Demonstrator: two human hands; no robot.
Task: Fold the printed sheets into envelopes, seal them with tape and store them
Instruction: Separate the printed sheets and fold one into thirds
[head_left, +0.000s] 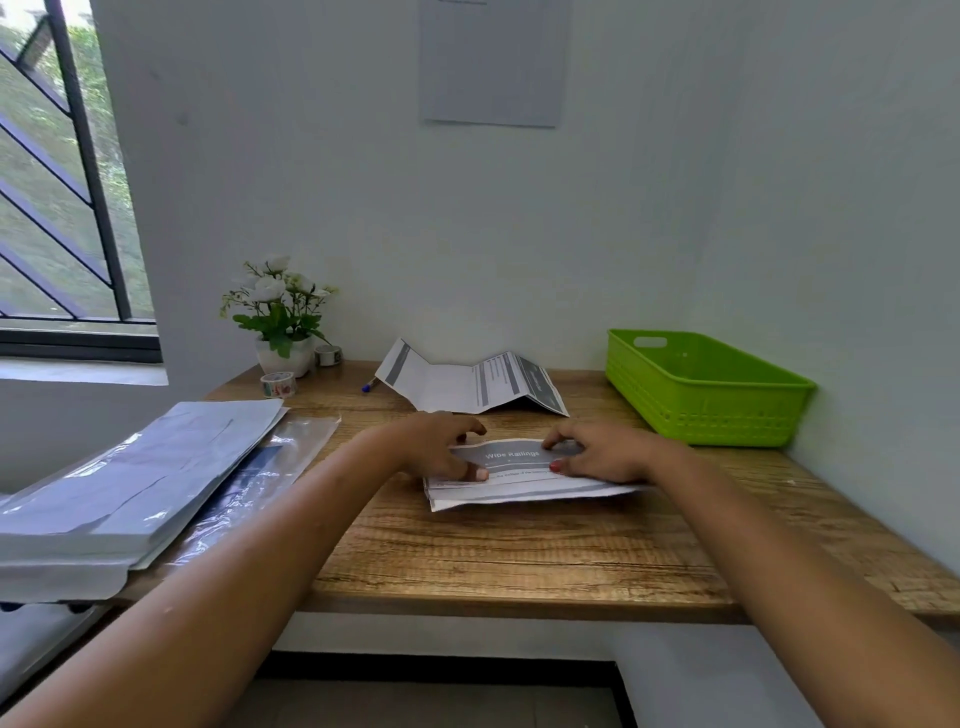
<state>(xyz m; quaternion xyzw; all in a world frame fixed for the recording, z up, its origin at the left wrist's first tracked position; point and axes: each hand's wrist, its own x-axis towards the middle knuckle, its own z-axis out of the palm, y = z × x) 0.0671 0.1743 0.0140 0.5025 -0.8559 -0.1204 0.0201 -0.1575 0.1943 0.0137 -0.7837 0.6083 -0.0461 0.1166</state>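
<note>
left hand (441, 453) and right hand (597, 453) pinch the sheet (524, 486) down to crease it; basket (717, 415) at two o'clock awaits storage.

Pale, plain wall (675, 182) behind and right of the right hand (597, 452), the two faces meeting in a corner; grey paper notice (491, 62) fixed high above it. Well left of the left hand (441, 447), a dark-framed window (62, 208) with diagonal bars, daylight and greenery outside. Wood-grain surface (519, 551) under both hands; below its near edge, dark skirting band (441, 667) and grey floor (415, 701).
</note>
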